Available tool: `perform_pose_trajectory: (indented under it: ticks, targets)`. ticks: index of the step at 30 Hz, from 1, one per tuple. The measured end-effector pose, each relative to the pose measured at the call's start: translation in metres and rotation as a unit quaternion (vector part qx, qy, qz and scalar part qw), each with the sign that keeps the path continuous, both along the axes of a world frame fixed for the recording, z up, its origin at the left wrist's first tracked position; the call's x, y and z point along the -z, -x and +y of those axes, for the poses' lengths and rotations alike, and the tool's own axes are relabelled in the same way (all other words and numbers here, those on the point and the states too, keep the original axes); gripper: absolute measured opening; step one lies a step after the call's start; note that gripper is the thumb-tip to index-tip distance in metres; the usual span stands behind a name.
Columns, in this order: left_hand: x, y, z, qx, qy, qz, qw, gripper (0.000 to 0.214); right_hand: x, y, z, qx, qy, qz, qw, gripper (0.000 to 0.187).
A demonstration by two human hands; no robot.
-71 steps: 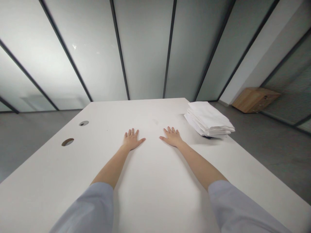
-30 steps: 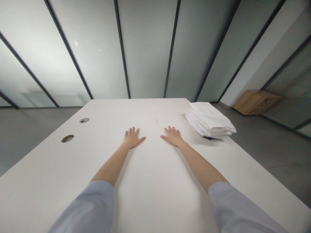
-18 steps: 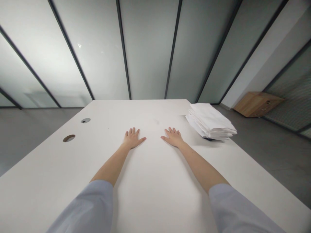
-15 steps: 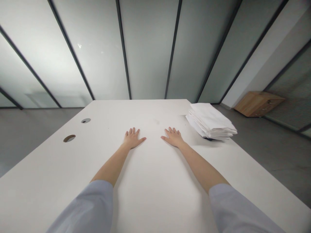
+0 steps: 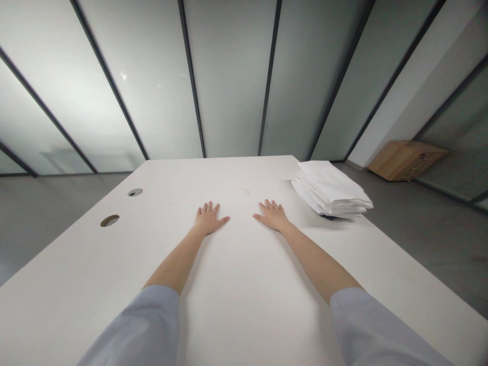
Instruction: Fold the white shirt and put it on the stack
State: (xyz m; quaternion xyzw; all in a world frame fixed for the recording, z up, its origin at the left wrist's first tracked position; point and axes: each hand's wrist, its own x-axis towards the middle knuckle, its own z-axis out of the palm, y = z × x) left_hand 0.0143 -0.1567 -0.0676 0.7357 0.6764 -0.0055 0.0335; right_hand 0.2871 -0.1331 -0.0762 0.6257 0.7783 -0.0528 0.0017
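Both arms reach forward over a white table [image 5: 244, 284]. My left hand [image 5: 207, 218] lies palm down on its top, fingers spread, with nothing in it. To the right, a short gap away, my right hand [image 5: 273, 216] rests flat in the same way, also holding nothing. A stack of folded white cloths or sheets [image 5: 330, 188] sits beyond and to the right of my right hand, apart from it. Something dark shows under the stack's near edge; I cannot make out what it is.
Two round holes pierce the tabletop at left, one nearer [image 5: 110, 220] and one farther [image 5: 134, 192]. Frosted glass panels [image 5: 229, 76] with dark frames stand behind the table. A wooden cabinet [image 5: 400, 160] stands on the grey floor [image 5: 434, 229] at right.
The view has tilted very slightly. Both hands stay flat in the same places, and the white stack has not moved.
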Motion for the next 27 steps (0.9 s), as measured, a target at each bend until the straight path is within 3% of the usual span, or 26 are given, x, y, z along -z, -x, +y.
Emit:
perform_pose_trajectory:
  ticks: [27]
  targets:
    - [0.0054,0.0028,0.0015,0.005,-0.018,0.008,1.0,0.087,-0.0033,0.0009,-0.0017,-0.004,-0.012,0.01,1.0,0.076]
